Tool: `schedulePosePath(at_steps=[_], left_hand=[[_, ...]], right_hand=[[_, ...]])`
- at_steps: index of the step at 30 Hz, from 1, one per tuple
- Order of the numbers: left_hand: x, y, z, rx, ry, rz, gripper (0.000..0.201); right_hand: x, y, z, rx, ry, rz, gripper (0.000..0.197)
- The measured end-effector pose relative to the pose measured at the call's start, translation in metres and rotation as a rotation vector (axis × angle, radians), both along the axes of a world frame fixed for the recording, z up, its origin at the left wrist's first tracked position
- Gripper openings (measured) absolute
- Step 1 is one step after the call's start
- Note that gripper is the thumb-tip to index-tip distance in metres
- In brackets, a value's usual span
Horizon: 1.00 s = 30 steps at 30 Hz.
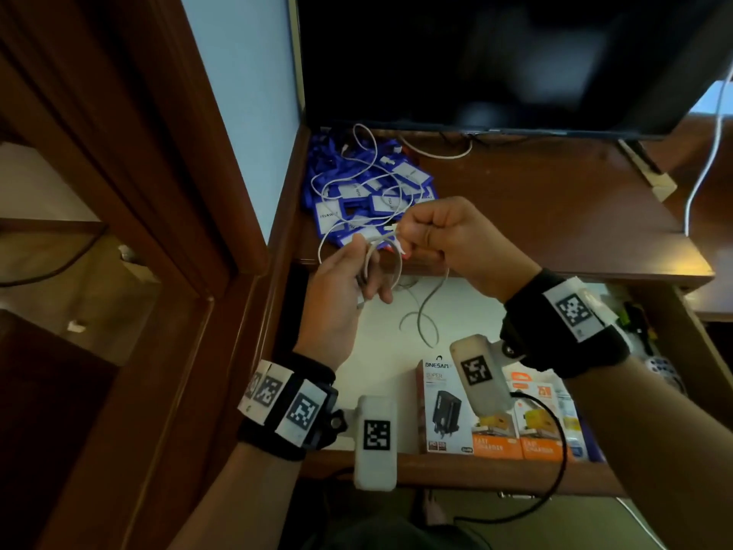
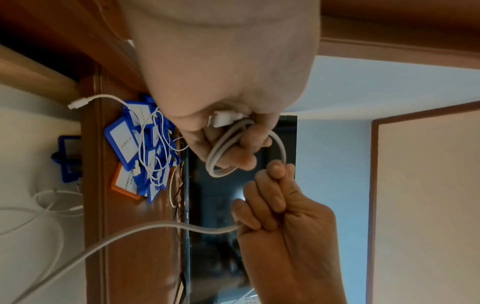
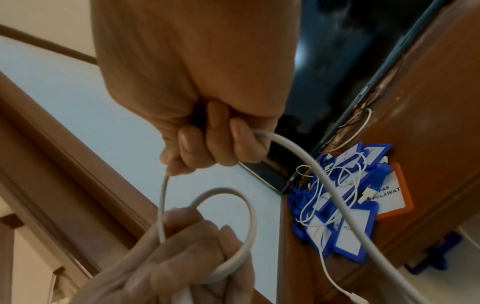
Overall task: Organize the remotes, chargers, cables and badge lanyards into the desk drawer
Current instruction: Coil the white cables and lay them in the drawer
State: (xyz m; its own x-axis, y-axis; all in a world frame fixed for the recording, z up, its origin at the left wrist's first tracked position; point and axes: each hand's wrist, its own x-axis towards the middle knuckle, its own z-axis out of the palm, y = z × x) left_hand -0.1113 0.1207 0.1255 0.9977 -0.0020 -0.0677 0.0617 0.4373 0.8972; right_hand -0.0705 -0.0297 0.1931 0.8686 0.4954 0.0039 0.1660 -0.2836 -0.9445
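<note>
- while the left hand (image 1: 341, 287) holds a small coil of the grey usb cable (image 1: 380, 264) above the open drawer (image 1: 380, 351), the head view shows the right hand (image 1: 448, 240) fisted on the same cable just beside it; badge lanyards (image 1: 365, 188) lie heaped on the bench (image 1: 535, 200), and charger boxes (image 1: 496, 414) stand in the drawer.
- left wrist view: fingers (image 2: 246, 139) curl round the coil and the white usb plug (image 2: 224, 119).
- right wrist view: curled fingers (image 3: 221, 144) grip the cable, whose free length runs down past the lanyards.
</note>
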Motion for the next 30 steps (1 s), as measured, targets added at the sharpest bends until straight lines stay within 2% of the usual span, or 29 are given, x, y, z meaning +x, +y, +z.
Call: schedulePosePath(at_steps=[10,14,16,19,22,25,28,30], left_hand=[[0.003,-0.036,0.015,-0.098,0.067,-0.144,0.039],[0.011,-0.036,0.024,-0.138,0.114,-0.194,0.039],[0.014,-0.033,0.030,-0.160,0.126,-0.182,0.034],[0.013,-0.033,0.037,-0.200,0.137,-0.158,0.024],[0.015,-0.036,0.038,-0.346,0.135,-0.087,0.027],[0.020,-0.034,0.044,-0.419,0.115,0.007,0.023],[0.021,-0.031,0.051,-0.345,0.103,0.057,0.021],[0.022,-0.035,0.053,-0.251,0.078,0.073,0.025]], right_hand=[[0.019,-0.041,-0.014,0.145,-0.049,-0.156,0.022],[0.012,-0.068,-0.050,0.315,0.161,-0.247,0.030],[0.009,-0.088,-0.069,0.391,0.288,-0.240,0.033],[0.008,-0.115,-0.081,0.427,0.359,-0.185,0.038],[0.006,-0.128,-0.082,0.375,0.338,-0.172,0.021],[0.004,-0.129,-0.083,0.246,0.250,-0.230,0.021],[0.001,-0.126,-0.080,0.117,0.162,-0.261,0.021],[-0.003,-0.119,-0.076,-0.063,0.065,-0.184,0.025]])
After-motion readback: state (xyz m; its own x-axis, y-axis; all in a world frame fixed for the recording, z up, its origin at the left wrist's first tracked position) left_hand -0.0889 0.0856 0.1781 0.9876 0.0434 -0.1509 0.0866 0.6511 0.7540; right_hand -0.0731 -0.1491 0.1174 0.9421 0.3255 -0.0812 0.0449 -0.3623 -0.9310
